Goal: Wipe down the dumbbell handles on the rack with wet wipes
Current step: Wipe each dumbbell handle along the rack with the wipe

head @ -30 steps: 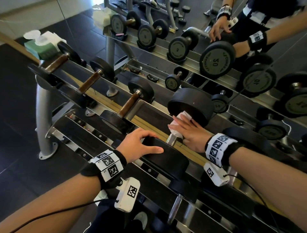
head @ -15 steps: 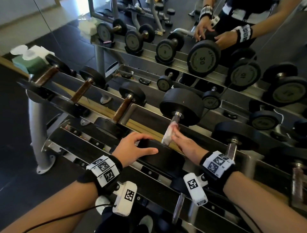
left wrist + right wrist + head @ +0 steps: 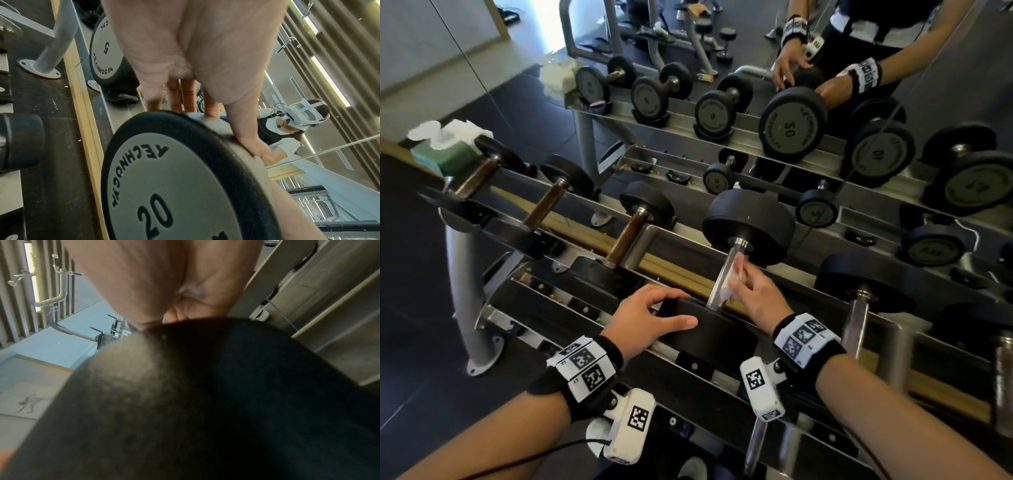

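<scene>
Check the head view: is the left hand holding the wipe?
No. The left hand rests on the near dumbbell head; the right hand holds the wet wipe against the handle.

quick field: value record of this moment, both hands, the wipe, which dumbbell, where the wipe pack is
left hand: rests on near head of 20 dumbbell, thumb and fingers over rim
right hand: presses wet wipe against the handle
handle: bare steel
wipe pack: far left end of rack, lid open
</scene>
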Demonstrator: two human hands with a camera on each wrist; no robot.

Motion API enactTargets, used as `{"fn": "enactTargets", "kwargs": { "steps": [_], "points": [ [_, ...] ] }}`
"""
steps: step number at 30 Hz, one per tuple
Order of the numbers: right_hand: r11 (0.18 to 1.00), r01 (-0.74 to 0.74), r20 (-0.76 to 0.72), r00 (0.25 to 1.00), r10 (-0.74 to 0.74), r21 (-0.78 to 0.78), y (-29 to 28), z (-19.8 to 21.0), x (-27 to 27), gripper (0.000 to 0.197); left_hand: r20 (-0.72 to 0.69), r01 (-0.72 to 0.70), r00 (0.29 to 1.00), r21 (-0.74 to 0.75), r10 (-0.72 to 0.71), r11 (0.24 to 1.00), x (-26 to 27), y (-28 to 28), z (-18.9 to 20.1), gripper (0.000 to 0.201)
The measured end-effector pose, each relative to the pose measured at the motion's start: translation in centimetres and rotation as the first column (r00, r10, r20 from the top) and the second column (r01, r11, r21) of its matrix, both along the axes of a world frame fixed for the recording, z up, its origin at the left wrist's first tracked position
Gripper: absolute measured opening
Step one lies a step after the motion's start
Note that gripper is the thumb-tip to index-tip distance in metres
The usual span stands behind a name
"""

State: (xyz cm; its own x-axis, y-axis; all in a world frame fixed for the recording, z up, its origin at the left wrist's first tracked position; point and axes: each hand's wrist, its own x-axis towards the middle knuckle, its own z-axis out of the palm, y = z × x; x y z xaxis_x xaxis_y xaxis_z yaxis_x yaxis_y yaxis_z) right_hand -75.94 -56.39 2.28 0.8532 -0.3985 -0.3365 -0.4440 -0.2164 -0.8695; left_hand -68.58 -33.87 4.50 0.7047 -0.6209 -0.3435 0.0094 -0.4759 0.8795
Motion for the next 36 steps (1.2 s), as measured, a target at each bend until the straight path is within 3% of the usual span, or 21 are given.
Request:
{"fn": "enactTargets", "kwargs": {
  "steps": [4, 8, 12, 15, 18, 22, 25, 29, 33, 36],
  "points": [
    [0.983, 0.172, -0.028, 0.984, -0.174, -0.058, -0.5, 0.3, 1.2, 0.053, -0.002, -0.014, 1.000, 0.001, 0.014, 1.000, -0.1, 0.1, -0.1, 0.053],
    [0.979, 0.056, -0.089, 0.993, -0.075, -0.195, -0.5, 0.4, 1.9, 0.060, -0.022, -0.017, 1.000, -0.010, 0.017, 1.000, -0.2, 0.1, -0.1, 0.045],
    [0.971, -0.049, -0.093, 0.995, 0.028, -0.233, -1.3, 0.7, 1.7, 0.026, -0.037, -0.002, 0.999, -0.006, 0.001, 1.000, -0.1, 0.0, 0.2, 0.044],
    [0.957, -0.124, -0.009, 0.992, 0.126, -0.263, -2.1, 0.9, 0.4, 0.006, -0.041, -0.004, 0.999, -0.003, 0.004, 1.000, -0.1, 0.0, 0.3, 0.044],
    [0.965, -0.112, 0.038, 0.991, 0.125, -0.236, -2.6, 0.7, -1.0, 0.010, -0.033, -0.006, 0.999, -0.004, 0.006, 1.000, -0.2, 0.0, 0.2, 0.044],
    [0.985, 0.122, 0.021, 0.993, -0.120, -0.126, -3.6, -0.1, -1.1, 0.024, -0.034, -0.002, 0.999, -0.017, 0.001, 1.000, -0.1, 0.0, 0.0, 0.045],
    [0.966, 0.227, -0.079, 0.968, -0.237, -0.122, -3.6, -0.4, 0.2, 0.022, -0.030, 0.011, 0.999, -0.011, -0.011, 1.000, 0.0, 0.1, -0.1, 0.048],
    [0.983, 0.185, -0.180, 0.967, -0.182, 0.003, -2.7, -0.8, 1.7, 0.027, -0.005, 0.025, 1.000, -0.003, -0.025, 1.000, 0.2, 0.3, -0.3, 0.049],
    [0.986, 0.150, -0.114, 0.981, -0.158, -0.079, -2.6, -0.5, 1.8, 0.013, -0.013, 0.015, 1.000, -0.022, -0.016, 1.000, 0.2, 0.2, -0.5, 0.050],
    [0.996, 0.075, -0.038, 0.996, -0.077, -0.055, -2.7, -0.7, 1.3, 0.020, -0.009, 0.010, 1.000, -0.025, -0.010, 1.000, 0.2, 0.2, -0.6, 0.050]
  ]
}}
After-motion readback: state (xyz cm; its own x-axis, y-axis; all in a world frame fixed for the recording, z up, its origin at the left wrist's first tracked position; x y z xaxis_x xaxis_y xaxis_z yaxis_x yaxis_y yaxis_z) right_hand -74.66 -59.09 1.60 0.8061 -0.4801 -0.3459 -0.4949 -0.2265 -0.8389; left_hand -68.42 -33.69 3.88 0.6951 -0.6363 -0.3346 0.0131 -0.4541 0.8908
